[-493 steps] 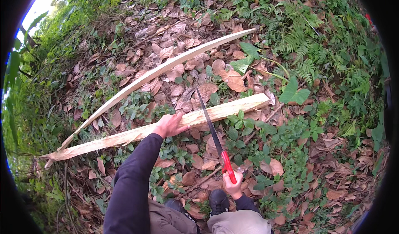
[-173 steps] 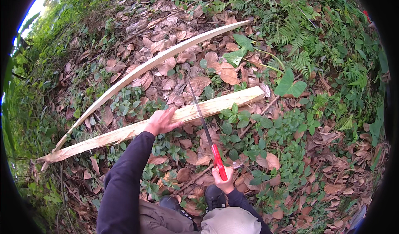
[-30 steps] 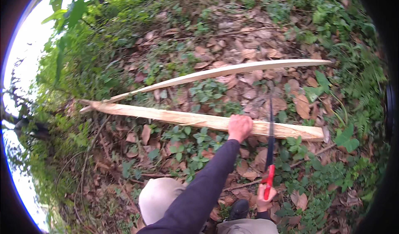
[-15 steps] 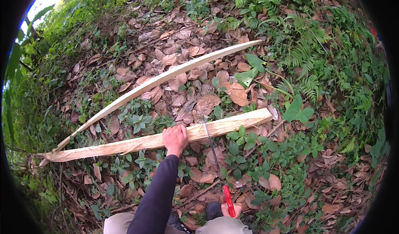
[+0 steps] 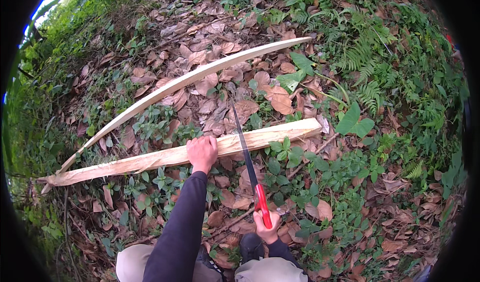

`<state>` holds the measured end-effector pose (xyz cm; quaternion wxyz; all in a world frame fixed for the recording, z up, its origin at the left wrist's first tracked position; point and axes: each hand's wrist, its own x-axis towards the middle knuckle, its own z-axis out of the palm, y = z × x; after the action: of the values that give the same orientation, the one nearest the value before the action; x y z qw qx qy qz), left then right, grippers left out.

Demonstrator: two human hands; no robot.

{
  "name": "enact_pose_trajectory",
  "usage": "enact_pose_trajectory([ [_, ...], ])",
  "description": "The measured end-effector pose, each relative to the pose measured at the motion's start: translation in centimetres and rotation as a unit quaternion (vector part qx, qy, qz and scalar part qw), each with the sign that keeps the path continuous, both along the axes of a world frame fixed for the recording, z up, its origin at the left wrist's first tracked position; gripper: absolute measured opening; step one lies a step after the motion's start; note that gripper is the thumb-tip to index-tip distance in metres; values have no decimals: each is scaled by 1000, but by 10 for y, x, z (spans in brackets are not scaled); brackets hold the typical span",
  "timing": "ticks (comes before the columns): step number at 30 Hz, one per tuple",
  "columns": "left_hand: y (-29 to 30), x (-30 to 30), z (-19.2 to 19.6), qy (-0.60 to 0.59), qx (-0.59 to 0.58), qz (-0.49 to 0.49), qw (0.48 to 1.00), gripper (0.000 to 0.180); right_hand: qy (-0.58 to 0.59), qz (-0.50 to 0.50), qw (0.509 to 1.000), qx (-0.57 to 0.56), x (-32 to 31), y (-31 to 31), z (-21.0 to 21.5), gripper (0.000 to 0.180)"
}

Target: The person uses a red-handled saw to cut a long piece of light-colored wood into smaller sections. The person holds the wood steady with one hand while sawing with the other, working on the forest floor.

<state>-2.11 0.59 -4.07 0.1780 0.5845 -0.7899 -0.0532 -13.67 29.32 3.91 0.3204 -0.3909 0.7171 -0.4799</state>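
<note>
A long, pale, rough-hewn wooden beam lies across the leaf litter, its right end slightly farther from me. My left hand presses on it near the middle, fingers wrapped over the far edge. In my right hand is the red handle of a handsaw. The dark blade crosses the beam just right of my left hand, and its tip reaches past the far edge. How deep the teeth sit in the wood I cannot tell.
Beyond the beam a thin curved wooden strip lies on the ground, meeting the beam's left end. Dry brown leaves and low green plants surround both. Broad green leaves stand by the beam's right end, ferns farther right. My shoes are near the lower edge.
My right hand has pushed the saw forward, away from me, so more of the blade extends past the beam. My left hand still holds the beam; the whole view has shifted slightly.
</note>
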Motion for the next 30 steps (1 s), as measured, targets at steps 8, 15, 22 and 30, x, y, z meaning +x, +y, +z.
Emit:
enact_pose_trajectory([
  [8, -3, 9, 2, -23, 35, 4, 999, 37, 8, 49, 999, 19, 15, 68, 10, 32],
  [15, 1, 5, -2, -21, 54, -5, 998, 39, -34, -3, 999, -2, 11, 66, -7, 23],
  [22, -1, 3, 2, -32, 14, -4, 999, 41, -50, -6, 999, 14, -3, -1, -15, 30],
  [30, -4, 3, -2, -50, 19, -4, 999, 43, 35, 28, 998, -43, 1, 46, -9, 33],
])
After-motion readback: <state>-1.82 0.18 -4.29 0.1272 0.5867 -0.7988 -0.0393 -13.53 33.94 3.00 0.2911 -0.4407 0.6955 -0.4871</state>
